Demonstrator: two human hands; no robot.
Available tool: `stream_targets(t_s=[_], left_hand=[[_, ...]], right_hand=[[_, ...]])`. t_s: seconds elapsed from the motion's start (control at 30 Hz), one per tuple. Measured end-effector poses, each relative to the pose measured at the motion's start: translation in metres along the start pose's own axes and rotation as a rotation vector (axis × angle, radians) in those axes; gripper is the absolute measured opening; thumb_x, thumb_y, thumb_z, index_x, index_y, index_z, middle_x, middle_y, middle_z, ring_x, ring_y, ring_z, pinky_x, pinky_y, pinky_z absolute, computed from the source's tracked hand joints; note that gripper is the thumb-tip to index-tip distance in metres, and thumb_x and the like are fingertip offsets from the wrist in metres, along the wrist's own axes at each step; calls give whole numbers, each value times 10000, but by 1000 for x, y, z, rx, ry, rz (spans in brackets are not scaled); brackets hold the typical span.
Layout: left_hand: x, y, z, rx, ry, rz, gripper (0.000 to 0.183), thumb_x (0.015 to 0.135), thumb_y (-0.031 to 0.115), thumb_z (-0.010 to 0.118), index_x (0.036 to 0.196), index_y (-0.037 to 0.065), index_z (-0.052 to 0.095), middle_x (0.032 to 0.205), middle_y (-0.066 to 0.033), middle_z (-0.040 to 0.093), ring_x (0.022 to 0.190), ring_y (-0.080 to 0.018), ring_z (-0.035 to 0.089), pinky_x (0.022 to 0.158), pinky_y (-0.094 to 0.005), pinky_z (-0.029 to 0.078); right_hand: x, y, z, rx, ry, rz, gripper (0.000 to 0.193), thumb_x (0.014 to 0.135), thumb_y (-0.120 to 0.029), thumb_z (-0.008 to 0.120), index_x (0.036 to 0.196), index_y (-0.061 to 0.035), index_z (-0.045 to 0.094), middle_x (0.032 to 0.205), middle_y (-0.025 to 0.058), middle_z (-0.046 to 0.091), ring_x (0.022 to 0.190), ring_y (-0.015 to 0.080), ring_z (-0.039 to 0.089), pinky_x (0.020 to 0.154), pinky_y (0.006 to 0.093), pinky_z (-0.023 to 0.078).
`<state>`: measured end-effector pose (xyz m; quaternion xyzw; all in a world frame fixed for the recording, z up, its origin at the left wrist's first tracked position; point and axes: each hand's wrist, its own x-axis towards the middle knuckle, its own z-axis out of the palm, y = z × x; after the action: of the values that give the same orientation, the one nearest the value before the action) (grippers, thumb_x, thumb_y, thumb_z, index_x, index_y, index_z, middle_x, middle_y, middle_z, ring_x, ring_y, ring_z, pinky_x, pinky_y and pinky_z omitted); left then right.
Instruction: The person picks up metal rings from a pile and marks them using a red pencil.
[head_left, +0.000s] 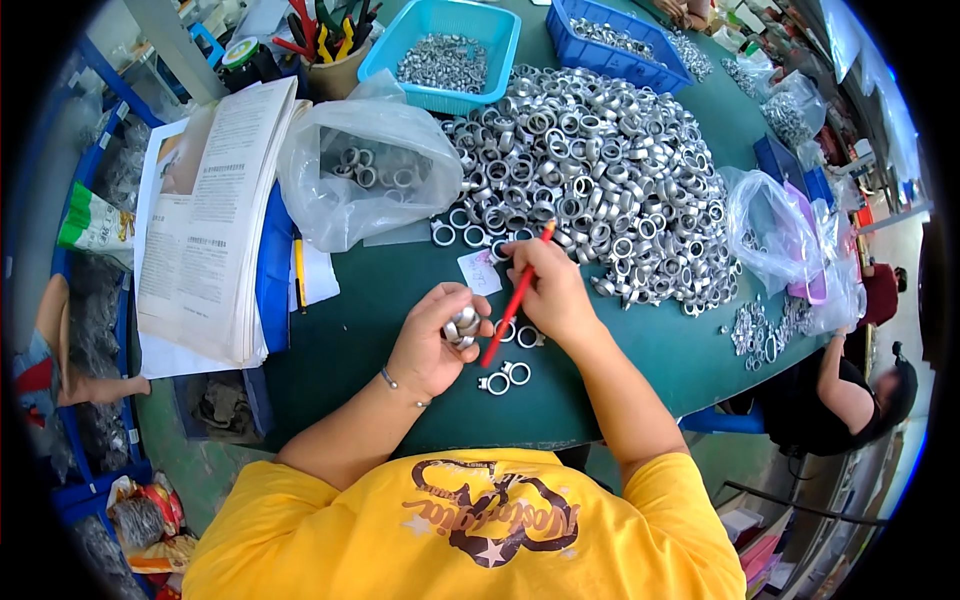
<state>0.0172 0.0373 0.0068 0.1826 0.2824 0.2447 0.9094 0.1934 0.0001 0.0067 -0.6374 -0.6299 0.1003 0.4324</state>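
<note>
My left hand (425, 345) is closed around several silver metal rings (462, 326), palm turned up. My right hand (552, 290) has a red pencil (508, 318) tucked in it, slanting down toward the left hand. Its fingertips are at a ring (500, 250) on the near edge of a large heap of metal rings (610, 170); whether they grip it I cannot tell. Beside those fingers lies a small white paper tag (480, 272). Between my hands and the table's near edge are a few loose rings (495, 383), some with small tabs.
A clear plastic bag (370, 125) with rings stands left of the heap, by stacked printed sheets (215, 220) and a yellow pencil (299, 275). Behind are a light-blue basket (505, 60), a dark-blue basket (640, 70) and a tool pot (340, 75). Another person (835, 390) sits at right.
</note>
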Motion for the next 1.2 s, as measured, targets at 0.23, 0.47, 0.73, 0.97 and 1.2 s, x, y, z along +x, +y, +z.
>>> stream_targets(t_s=[0.23, 0.47, 0.73, 0.97, 1.2], left_hand=[[-2, 3, 4, 128, 93, 120, 128, 839, 178, 574, 897, 69, 541, 777, -53, 579, 676, -155, 590, 431, -207, 413], [-6, -8, 8, 601, -28, 287, 328, 758, 39, 667, 1075, 11, 586, 850, -38, 581, 616, -66, 541, 459, -163, 412], [-8, -8, 15, 529, 24, 205, 202, 789, 86, 654, 955, -18, 606, 751, -57, 591, 589, -70, 537, 434, -161, 399], [-5, -6, 2, 240, -108, -25, 225, 860, 169, 575, 955, -34, 593, 775, -84, 603, 587, -92, 548, 417, -169, 395], [-7, -7, 13, 440, -15, 166, 252, 774, 24, 629, 1018, -28, 593, 821, -71, 609, 620, -85, 553, 440, -156, 407]], right_hand=[[-8, -7, -8, 650, -70, 432, 249, 752, 115, 600, 753, -47, 411, 798, 81, 585, 763, 126, 561, 668, 240, 470], [-34, -36, -13, 1165, -40, 592, 249, 800, 65, 588, 807, -92, 394, 860, 119, 602, 626, 110, 549, 525, 197, 457], [-52, -40, -14, 1129, 25, 406, 281, 779, 128, 569, 818, -76, 379, 936, 164, 590, 815, 193, 593, 727, 289, 494], [-57, -40, -10, 1171, 29, 329, 288, 773, 145, 561, 823, -66, 372, 942, 164, 574, 824, 200, 591, 748, 298, 492], [-61, -37, -3, 930, 232, 312, 241, 803, 102, 546, 829, -54, 364, 950, 149, 566, 821, 161, 591, 715, 249, 496]])
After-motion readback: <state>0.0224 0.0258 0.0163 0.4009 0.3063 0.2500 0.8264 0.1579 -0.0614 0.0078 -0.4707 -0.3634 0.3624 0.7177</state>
